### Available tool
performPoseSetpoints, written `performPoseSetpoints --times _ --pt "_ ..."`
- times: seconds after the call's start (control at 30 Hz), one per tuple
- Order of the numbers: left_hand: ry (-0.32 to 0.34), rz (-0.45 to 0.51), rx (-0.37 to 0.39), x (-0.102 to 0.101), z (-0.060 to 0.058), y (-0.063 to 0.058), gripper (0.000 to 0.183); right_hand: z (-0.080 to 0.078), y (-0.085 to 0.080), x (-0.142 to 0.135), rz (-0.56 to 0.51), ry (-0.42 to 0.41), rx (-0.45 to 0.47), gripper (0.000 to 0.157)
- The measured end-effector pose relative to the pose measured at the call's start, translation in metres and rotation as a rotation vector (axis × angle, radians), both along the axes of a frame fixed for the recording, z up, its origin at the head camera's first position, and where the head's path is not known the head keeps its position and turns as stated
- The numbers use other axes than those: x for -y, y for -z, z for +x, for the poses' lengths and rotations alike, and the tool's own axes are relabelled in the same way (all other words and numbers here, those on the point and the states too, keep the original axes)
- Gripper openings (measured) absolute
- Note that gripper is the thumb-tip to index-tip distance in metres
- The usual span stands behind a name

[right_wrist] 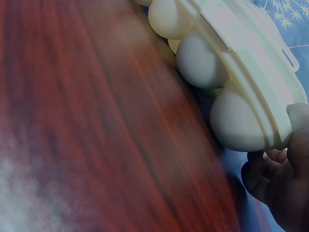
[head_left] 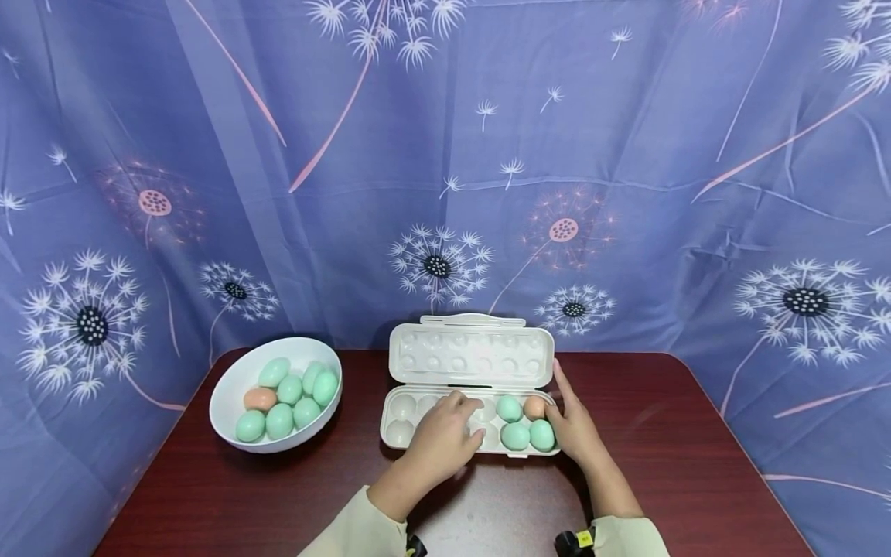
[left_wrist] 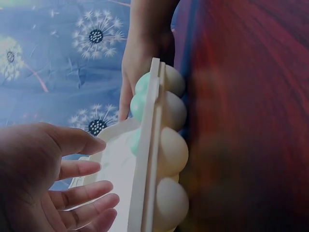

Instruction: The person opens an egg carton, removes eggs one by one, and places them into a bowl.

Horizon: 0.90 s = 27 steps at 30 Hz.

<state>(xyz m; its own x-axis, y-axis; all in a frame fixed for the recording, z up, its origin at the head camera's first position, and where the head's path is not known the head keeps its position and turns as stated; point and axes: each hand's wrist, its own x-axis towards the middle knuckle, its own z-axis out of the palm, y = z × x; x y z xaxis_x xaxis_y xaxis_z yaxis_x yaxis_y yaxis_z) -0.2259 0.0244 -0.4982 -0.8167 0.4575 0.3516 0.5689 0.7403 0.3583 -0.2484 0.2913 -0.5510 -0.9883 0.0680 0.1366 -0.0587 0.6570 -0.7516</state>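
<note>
Egg carton [head_left: 418,422] sits open at the middle of the desk [head_left: 668,464], lid folded back to the far side, with three green eggs [head_left: 516,436] and one brown egg [head_left: 534,407] in its right-end cups. It looks like thin, light plastic that would flex and slide, and the eggs would likely crack if knocked, so steadying it at the rim suits it best. The right hand [head_left: 574,429] lies against the right end, fingers mostly straight. The left hand [head_left: 445,435] hovers over the middle cups, fingers spread and holding nothing. A white bowl [head_left: 230,387] with more eggs stands to the left
</note>
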Motion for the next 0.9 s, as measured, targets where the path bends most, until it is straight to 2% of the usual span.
performPoseSetpoints --times 0.23,0.43,0.9 --pt "0.051 -0.003 0.011 -0.010 0.001 0.002 0.039 0.000 -0.001 0.000 -0.002 0.014 0.007 0.080" --pt "0.058 0.000 0.023 -0.015 0.000 0.007 0.039 0.000 -0.002 0.002 -0.017 0.014 0.009 0.078" --pt "0.107 -0.026 -0.015 -0.027 -0.003 0.019 0.042 0.000 -0.001 0.002 -0.016 0.014 0.017 0.076"
